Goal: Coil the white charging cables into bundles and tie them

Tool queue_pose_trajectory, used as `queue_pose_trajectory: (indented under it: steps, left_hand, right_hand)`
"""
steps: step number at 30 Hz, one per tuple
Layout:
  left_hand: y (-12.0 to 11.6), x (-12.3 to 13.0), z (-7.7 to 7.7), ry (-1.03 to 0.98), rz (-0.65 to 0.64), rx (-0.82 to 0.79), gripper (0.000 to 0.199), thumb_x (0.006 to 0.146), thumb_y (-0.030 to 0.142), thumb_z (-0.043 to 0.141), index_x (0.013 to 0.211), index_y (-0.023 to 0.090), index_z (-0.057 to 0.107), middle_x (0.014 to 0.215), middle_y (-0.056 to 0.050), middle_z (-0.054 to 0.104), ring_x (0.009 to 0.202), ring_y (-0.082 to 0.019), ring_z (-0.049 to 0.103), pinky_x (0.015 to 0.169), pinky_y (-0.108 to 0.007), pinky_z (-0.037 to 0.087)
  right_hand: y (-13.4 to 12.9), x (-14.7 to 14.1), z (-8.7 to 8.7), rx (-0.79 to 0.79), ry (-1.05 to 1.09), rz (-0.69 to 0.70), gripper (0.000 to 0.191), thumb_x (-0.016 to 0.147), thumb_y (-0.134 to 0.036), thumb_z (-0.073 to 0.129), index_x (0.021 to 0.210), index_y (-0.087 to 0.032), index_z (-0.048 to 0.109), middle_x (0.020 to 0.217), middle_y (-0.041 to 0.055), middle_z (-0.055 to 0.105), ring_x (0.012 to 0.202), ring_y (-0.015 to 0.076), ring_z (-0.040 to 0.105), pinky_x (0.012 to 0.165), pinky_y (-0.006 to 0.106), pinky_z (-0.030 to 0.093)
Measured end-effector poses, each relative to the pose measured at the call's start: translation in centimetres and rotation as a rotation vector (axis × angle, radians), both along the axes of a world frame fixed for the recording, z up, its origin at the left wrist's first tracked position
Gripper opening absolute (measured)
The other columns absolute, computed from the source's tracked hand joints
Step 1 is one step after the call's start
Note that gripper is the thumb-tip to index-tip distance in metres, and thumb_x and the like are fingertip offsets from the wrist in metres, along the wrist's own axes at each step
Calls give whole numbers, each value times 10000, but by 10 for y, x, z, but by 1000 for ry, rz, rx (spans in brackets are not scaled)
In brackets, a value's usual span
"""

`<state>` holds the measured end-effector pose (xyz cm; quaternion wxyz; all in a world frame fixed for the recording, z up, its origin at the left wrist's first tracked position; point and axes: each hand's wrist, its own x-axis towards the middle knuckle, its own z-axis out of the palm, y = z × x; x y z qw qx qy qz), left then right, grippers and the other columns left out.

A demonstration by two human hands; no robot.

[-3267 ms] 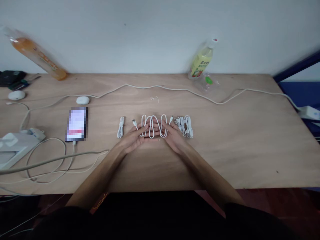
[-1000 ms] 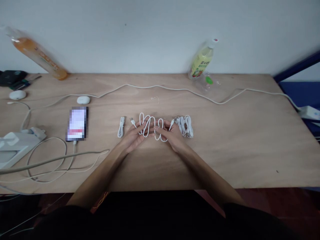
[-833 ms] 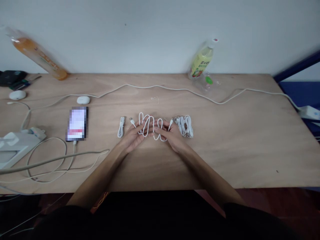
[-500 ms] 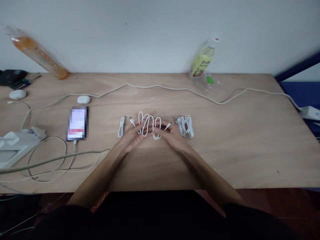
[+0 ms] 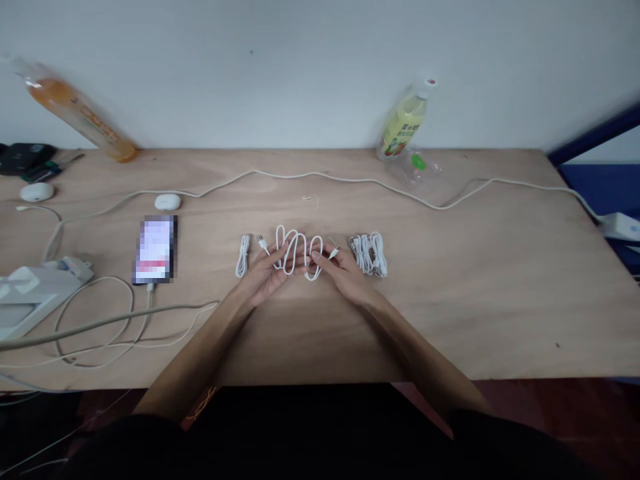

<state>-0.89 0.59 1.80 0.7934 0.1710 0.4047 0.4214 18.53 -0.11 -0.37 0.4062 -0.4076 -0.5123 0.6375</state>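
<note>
A white USB cable [image 5: 299,235] hangs in loose wavy loops between my two hands, just over the table. My left hand [image 5: 265,275] pinches the loops near the USB plug, which sticks out to the upper left. My right hand [image 5: 344,270] grips the other end, with the smaller plug poking up past the thumb. To the left of my left hand lies a bundled white cable [image 5: 243,256]. Several more bundled white cables [image 5: 370,255] lie side by side, close to the right of my right hand. Some fingertips are hidden behind the loops.
On the wooden table [image 5: 475,287], a phone [image 5: 154,250] is plugged in at left, near a white power strip [image 5: 35,293]. One long cord [image 5: 320,175] crosses the back. An orange drink bottle [image 5: 85,123] and a yellow-green bottle [image 5: 403,127] stand by the wall.
My right hand has turned slightly, and the small plug in it has shifted a little to the left. The loops have barely moved, and both hands keep their hold on the cable.
</note>
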Motion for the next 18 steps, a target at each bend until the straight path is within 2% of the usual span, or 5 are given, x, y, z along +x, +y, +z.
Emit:
queue_pose_trajectory:
  steps: [6,11,15,18]
  left_hand:
    - [0,0,1,-24,10,-3,552,1100,75,561,1634,212,568,1433,-181,782,1181,-288,833,1023,-410,700]
    - [0,0,-4,-28,5,9,511,1090,102,601,1593,191,610,1483,-203,746,1261,-322,798,1090,-473,668]
    - [0,0,-6,-16,10,30,469,1094,75,557,1551,145,636,1457,-218,759,1301,-321,778,1123,-493,644]
    - [-1,0,-6,-19,8,27,462,1081,75,587,1534,141,648,1445,-220,766,1301,-330,777,1122,-504,641]
  right_hand:
    - [-2,1,2,15,-20,-12,366,976,-625,732,1062,-273,779,993,32,770,917,229,712,924,407,599]
    - [-3,2,-4,-88,15,-28,394,942,-622,782,1096,-261,745,1017,33,765,864,204,713,809,364,620]
    - [-3,1,-5,-181,96,-25,465,862,-644,855,1092,-258,736,937,16,752,755,181,682,648,317,596]
    - [-3,1,-3,-225,114,-52,478,800,-632,910,1053,-259,749,890,4,738,724,175,663,614,306,578]
